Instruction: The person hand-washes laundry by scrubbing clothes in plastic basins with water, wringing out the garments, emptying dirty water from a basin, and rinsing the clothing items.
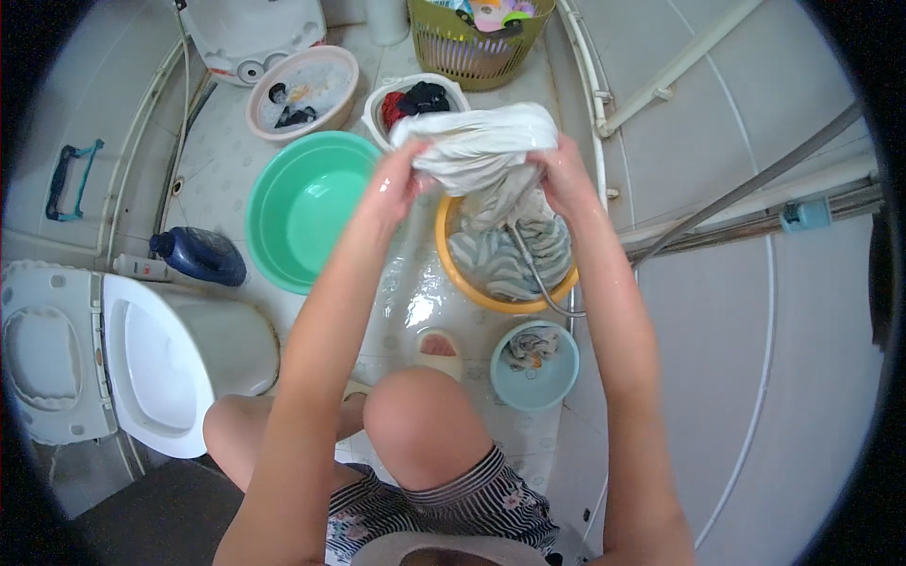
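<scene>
A white cloth [481,141] is held up in both hands by the far side of a yellow basin [443,247].
Its long axis is laid crosswise, left to right, the right end slightly farther from the body; a loose tail is pointed toward the basin, contact there being unclear. The left end is gripped by the left hand [406,179], the right by the right hand [562,174].

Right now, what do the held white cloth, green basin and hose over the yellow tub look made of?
White cloth: soft, matte fabric; folds and drapes, fibre unclear.
Green basin: likely smooth, glossy plastic; reflections inside, even colour.
Hose: possibly metal; greyish sheen, though plastic could look alike.
</scene>
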{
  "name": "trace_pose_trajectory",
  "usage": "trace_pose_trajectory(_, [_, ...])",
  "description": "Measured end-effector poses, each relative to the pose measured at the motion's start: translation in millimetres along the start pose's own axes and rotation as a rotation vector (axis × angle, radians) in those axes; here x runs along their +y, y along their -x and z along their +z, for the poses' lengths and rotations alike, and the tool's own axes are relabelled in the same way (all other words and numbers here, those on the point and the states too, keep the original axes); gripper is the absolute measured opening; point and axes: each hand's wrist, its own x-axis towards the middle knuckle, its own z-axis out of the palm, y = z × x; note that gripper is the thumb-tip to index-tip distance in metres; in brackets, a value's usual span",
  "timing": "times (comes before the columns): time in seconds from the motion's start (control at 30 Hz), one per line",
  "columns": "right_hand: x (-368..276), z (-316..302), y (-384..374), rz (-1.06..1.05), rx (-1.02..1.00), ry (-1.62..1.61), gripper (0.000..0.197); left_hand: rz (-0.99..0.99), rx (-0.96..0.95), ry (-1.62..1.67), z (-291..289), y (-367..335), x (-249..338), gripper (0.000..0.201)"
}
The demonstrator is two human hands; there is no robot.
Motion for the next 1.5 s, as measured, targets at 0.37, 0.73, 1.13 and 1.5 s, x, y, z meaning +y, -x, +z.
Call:
trace_pose_trajectory(0.37, [56, -33, 42, -0.077, 0.248, -0.654, 0.05, -0.057, -0.392, 0.338, 38, 12, -89, 0.051])
trace_pose_trajectory(0.73, [135, -76, 58, 0.278, 0.037, -0.888, 0.052, 1.091, -0.919, -1.036, 101, 63, -69, 0.023])
trace_pose_trajectory(1.13, [98, -32, -2, 0.434, -0.182, 0.707, 0.054, 1.157, -0.87, -1.603, 66, 40, -156, 0.007])
trace_pose_trajectory(1.5, [74, 41, -11, 0.152, -0.096, 0.046, 0.045, 0.873, -0.163, -1.943, -80, 55, -55, 0.04])
